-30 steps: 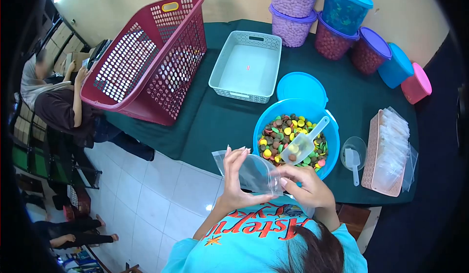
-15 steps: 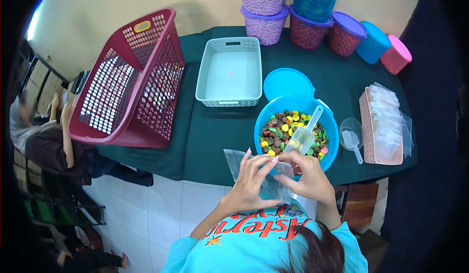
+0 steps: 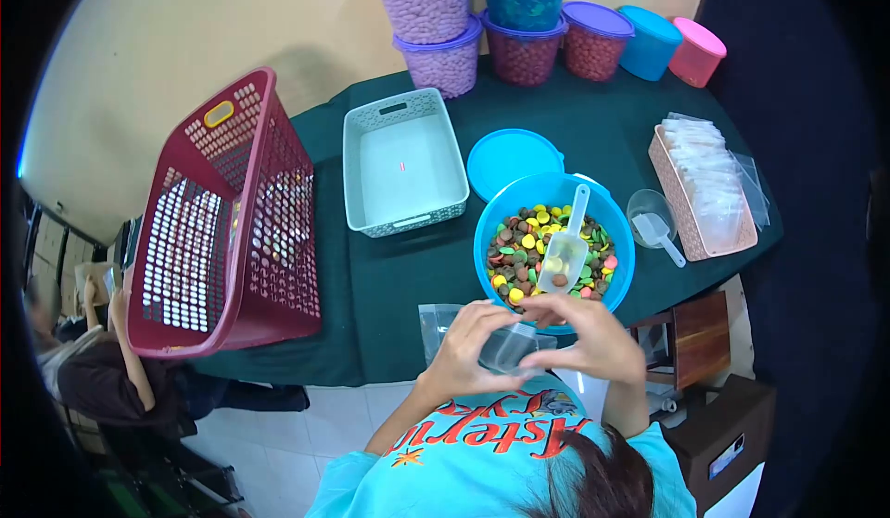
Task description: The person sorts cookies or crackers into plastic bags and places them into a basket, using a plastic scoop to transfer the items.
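A clear plastic bag (image 3: 508, 348) is held between my two hands, close in front of my shirt at the table's near edge. My left hand (image 3: 468, 349) grips its left part, fingers and thumb curled around it. At the right side, my right hand (image 3: 598, 344) has its fingers and thumb curved on the bag, whose mouth looks partly spread. Just beyond them stands a blue tub (image 3: 623, 240) of yellow, green, pink and brown button-shaped candies (image 3: 519, 249). A clear scoop (image 3: 565, 254) rests in the candies with its handle pointing up.
At left is a maroon laundry basket (image 3: 236, 268), beside a pale green tray (image 3: 408, 212) and a blue lid (image 3: 514, 161). Right are a pink basket of plastic bags (image 3: 705, 175) and a small cup with scoop (image 3: 654, 226). Lidded tubs (image 3: 524, 50) line the back. Another person (image 3: 111, 370) is far left.
My view has shifted, so the table items appear moved. The bag between my hands has been spread wider, and my hands have shifted slightly on it.
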`<state>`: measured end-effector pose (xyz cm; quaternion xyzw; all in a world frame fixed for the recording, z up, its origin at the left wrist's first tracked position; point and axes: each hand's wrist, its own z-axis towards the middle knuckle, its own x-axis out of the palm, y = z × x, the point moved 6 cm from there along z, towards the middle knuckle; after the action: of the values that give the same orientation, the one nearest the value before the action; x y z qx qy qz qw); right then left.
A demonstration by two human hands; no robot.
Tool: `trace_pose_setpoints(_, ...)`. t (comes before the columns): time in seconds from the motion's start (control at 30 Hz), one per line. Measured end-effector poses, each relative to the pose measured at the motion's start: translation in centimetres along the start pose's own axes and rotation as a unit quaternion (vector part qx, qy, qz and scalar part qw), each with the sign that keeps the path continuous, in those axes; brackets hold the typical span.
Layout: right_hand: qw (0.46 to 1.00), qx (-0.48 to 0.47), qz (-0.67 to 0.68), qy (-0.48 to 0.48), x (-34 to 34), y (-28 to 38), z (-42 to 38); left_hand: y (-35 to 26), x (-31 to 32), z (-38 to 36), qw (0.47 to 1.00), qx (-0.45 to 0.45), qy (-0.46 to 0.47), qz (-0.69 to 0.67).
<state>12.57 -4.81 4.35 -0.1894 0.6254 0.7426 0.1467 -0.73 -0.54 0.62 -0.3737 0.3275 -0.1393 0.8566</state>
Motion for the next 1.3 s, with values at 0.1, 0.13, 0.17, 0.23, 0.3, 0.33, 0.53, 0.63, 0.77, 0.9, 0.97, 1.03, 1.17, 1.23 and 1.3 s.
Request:
trace_pose_setpoints(0.1, 0.982, -0.018, -0.173, -0.073, -3.5, 1.2, 0.8, 1.1, -1.2, 0.0, 0.999, -0.005, -0.038, -0.018)
trace_pose_setpoints(0.13, 0.952, -0.045, -0.289, -0.093, -4.5, 1.6, 1.4, 1.3, -1.8, 0.0, 0.998, -0.001, -0.063, -0.013)
trace_pose_setpoints(0.17, 0.928, -0.052, -0.361, -0.08, -5.2, 1.2, 2.4, 1.6, -1.9, -0.2, 0.997, -0.008, -0.066, -0.029)
trace_pose_setpoints(0.23, 0.898, -0.062, -0.431, -0.065, -6.0, -0.9, 4.3, 1.8, -1.9, -0.2, 0.997, -0.001, -0.065, -0.037)
trace_pose_setpoints(0.3, 0.79, -0.112, -0.601, -0.042, -5.7, -3.4, 5.6, 1.6, -2.0, -0.1, 0.997, 0.006, -0.073, -0.039)
trace_pose_setpoints(0.33, 0.787, -0.121, -0.604, -0.041, -5.7, -4.6, 6.1, 1.4, -1.9, 0.0, 0.997, 0.017, -0.069, -0.034)
trace_pose_setpoints(0.53, 0.773, -0.168, -0.61, 0.048, -5.8, -6.3, 7.5, 0.9, -1.2, -0.2, 0.996, -0.027, -0.08, -0.028)
trace_pose_setpoints(0.63, 0.757, -0.224, -0.614, -0.017, -7.3, -1.6, 7.2, 1.1, -0.6, -0.3, 0.993, -0.064, -0.095, -0.035)
trace_pose_setpoints(0.77, 0.719, -0.312, -0.611, -0.111, -9.9, 3.1, 6.1, 1.5, 0.2, 0.1, 0.987, -0.094, -0.124, -0.046)
trace_pose_setpoints(0.9, 0.74, -0.34, -0.558, -0.157, -11.7, 6.6, 4.4, 1.2, 1.0, 0.8, 0.978, -0.116, -0.16, -0.072)
trace_pose_setpoints(0.97, 0.761, -0.366, -0.516, -0.142, -11.4, 7.5, 3.9, 0.5, 1.4, 1.4, 0.978, -0.093, -0.171, -0.081)
trace_pose_setpoints(1.03, 0.753, -0.411, -0.504, -0.105, -10.3, 7.4, 3.2, 0.1, 1.7, 1.6, 0.976, -0.096, -0.189, -0.04)
trace_pose_setpoints(1.17, 0.737, -0.492, -0.46, -0.052, -9.1, 7.6, 2.3, -0.1, 1.9, 0.6, 0.964, -0.106, -0.244, 0.015)
trace_pose_setpoints(1.23, 0.734, -0.508, -0.449, -0.047, -9.6, 8.4, 2.6, -1.0, 1.6, 0.8, 0.959, -0.11, -0.256, 0.043)
trace_pose_setpoints(1.3, 0.747, -0.479, -0.458, -0.056, -10.5, 9.1, 3.4, -1.5, 1.5, 0.8, 0.955, -0.112, -0.266, 0.07)
